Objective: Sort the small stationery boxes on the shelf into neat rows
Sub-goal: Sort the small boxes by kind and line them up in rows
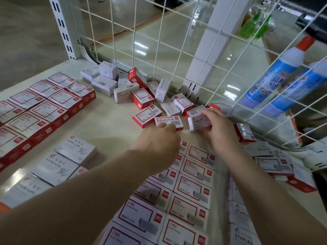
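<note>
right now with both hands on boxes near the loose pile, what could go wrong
The right hand grips a white staples box beside the loose pile; pulling it out may knock the tilted boxes there. The left hand at the barcode box hovers over the red staple rows, so its forearm could skew them.

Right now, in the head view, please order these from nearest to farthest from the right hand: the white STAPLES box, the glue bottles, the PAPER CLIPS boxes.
1. White STAPLES box: in the right hand.
2. PAPER CLIPS boxes: front left on the shelf.
3. Glue bottles: beyond the wire mesh, upper right.
</note>
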The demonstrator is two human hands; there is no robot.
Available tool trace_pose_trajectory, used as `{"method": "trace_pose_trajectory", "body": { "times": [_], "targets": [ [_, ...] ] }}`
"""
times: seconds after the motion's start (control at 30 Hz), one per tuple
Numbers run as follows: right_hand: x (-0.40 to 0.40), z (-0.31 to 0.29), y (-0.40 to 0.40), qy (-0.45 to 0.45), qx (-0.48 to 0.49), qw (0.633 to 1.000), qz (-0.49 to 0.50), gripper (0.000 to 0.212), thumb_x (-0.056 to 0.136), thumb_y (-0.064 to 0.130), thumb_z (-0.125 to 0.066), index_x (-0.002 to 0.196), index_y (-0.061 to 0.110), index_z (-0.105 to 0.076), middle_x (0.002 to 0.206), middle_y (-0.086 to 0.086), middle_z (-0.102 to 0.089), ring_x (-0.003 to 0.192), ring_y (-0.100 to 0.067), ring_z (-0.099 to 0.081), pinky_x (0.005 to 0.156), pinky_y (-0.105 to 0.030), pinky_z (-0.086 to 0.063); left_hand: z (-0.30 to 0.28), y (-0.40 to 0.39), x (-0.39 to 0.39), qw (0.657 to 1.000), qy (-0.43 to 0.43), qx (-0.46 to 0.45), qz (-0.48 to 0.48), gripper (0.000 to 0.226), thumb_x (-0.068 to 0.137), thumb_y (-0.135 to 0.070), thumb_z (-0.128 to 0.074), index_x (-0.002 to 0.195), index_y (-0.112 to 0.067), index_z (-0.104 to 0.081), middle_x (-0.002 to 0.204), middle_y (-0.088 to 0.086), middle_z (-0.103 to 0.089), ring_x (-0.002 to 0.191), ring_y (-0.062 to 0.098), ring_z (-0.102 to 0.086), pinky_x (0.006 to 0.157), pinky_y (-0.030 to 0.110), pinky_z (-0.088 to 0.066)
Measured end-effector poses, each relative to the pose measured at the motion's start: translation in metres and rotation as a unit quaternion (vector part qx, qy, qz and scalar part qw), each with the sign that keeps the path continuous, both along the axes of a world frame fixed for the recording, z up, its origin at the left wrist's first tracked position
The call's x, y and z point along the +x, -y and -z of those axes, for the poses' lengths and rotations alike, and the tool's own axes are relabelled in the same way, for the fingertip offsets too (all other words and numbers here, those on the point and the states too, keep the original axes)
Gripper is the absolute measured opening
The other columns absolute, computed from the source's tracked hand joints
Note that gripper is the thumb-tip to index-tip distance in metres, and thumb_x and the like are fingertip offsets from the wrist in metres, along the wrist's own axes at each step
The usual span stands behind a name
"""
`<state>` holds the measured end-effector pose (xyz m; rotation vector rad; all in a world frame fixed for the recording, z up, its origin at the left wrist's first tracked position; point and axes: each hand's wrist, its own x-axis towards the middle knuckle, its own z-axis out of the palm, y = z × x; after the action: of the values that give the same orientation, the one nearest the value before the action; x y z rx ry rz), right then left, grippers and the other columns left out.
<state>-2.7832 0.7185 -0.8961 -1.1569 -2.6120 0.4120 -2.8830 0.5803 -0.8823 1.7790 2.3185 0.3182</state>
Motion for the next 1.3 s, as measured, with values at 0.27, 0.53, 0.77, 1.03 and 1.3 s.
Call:
{"method": "trace_pose_trajectory", "body": {
  "times": [0.27, 0.53, 0.77, 1.03, 1.3],
  "targets": [
    [-0.002, -0.004, 0.009, 0.004, 0.016, 1.0, -0.016, 0.05, 0.082, 0.016, -0.065, 0.129, 0.018, -0.049, 0.129, 0.001, -0.05, 0.118, -0.017, -0.045, 0.101, -0.031, -0.038, 0.0, 0.009, 0.002, 0.999, 0.038, 0.006, -0.022, 0.035, 0.099, -0.034, -0.036, 0.128, -0.026, -0.053, 0.117, -0.007, -0.05, 0.109, 0.012, -0.046, 0.08, 0.022, -0.04],
    [0.023, -0.02, 0.027, -0.005, 0.039, 0.999, -0.035, 0.047, 0.083, 0.013, -0.065, 0.128, 0.018, -0.054, 0.129, 0.001, -0.051, 0.116, -0.017, -0.046, 0.094, -0.025, -0.034, -0.012, 0.024, 0.008, 0.992, 0.088, 0.043, -0.084, 0.032, 0.097, -0.032, -0.043, 0.128, -0.026, -0.049, 0.126, -0.005, -0.051, 0.116, 0.015, -0.046, 0.095, 0.03, -0.041],
    [0.056, -0.034, 0.052, 0.016, 0.024, 0.999, -0.027, 0.05, 0.08, 0.02, -0.07, 0.127, 0.017, -0.054, 0.125, 0.001, -0.051, 0.109, -0.012, -0.045, 0.086, -0.017, -0.028, -0.028, 0.04, 0.024, 0.984, 0.134, 0.04, -0.109, 0.029, 0.097, -0.029, -0.041, 0.125, -0.024, -0.05, 0.116, -0.003, -0.056, 0.1, 0.015, -0.054, 0.082, 0.03, -0.05],
    [0.084, -0.05, 0.092, -0.018, 0.027, 0.999, -0.043, 0.052, 0.077, 0.023, -0.072, 0.126, 0.02, -0.055, 0.117, 0.008, -0.048, 0.11, -0.009, -0.04, 0.089, -0.021, -0.03, -0.036, 0.054, 0.04, 0.953, 0.272, 0.026, -0.133, 0.034, 0.097, -0.034, -0.044, 0.128, -0.023, -0.052, 0.12, -0.002, -0.061, 0.087, 0.008, -0.054, 0.069, 0.017, -0.047],
    [0.095, -0.052, 0.12, -0.039, 0.037, 0.994, -0.09, 0.046, 0.078, 0.026, -0.071, 0.122, 0.02, -0.058, 0.104, 0.012, -0.043, 0.097, 0.0, -0.028, 0.082, -0.001, -0.021, -0.038, 0.061, 0.053, 0.934, 0.333, 0.051, -0.123, 0.022, 0.095, -0.026, -0.049, 0.099, -0.011, -0.066, 0.085, -0.007, -0.055, 0.068, 0.008, -0.052, 0.045, 0.004, -0.04]
  ]
}}
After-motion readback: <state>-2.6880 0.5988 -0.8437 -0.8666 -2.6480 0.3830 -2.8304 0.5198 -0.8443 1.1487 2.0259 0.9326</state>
